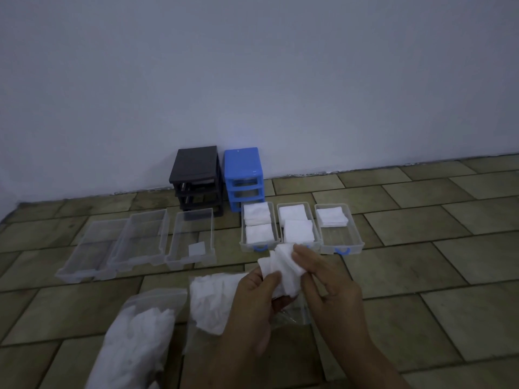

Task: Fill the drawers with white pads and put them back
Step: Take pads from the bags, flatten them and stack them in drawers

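- Lower centre: left hand [254, 293] and right hand [325, 279] both pinch a small stack of white pads [282, 269] between them.
- Just above, three blue-handled drawers [342, 240] hold pads.

A plain, matte pale grey-white wall [252, 66] fills twelve o'clock; dull olive-tan rectangular stone floor tiles [421, 220] with dark joints spread toward six, dimly lit.

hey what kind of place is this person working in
Probably an indoor room at home: work is done on a brown tiled floor against a plain white wall, beside small black and blue plastic drawer cabinets.
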